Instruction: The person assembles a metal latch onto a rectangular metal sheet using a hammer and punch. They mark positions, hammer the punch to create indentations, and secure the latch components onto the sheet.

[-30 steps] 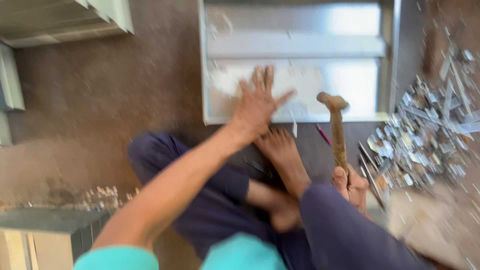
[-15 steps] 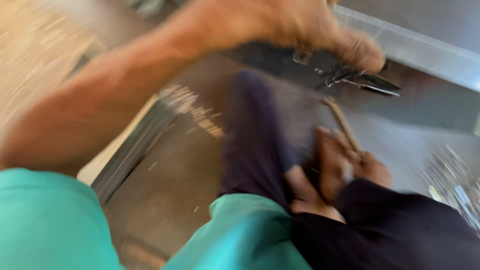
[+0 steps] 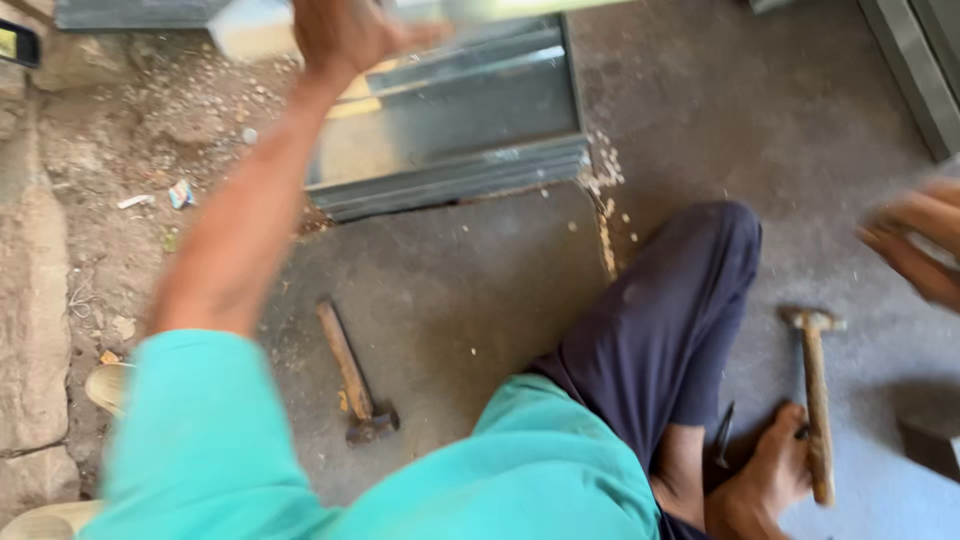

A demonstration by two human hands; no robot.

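My left hand (image 3: 350,30) is stretched out at the top of the view, against a blurred pale metal sheet (image 3: 250,25); whether it grips the sheet is unclear. Behind it lies a grey folded metal frame (image 3: 450,130) on the floor. My right hand (image 3: 915,250) is blurred at the right edge, fingers curled, lifted off the floor. A wooden-handled hammer (image 3: 817,400) lies on the floor below it, beside my bare foot (image 3: 770,470). A second hammer (image 3: 352,375) lies to my left. My leg in dark trousers (image 3: 670,330) is bent in front of me.
A thin dark tool (image 3: 724,435) lies between my feet. Metal sections (image 3: 915,70) run along the top right. Rough dirt and rubble (image 3: 110,200) border the concrete floor on the left, with pale shavings (image 3: 605,180) scattered by the frame's corner.
The view has swung round. My right hand has let go of the hammer, which now lies by my foot, and has risen to the right. My left arm stays stretched toward the metal.
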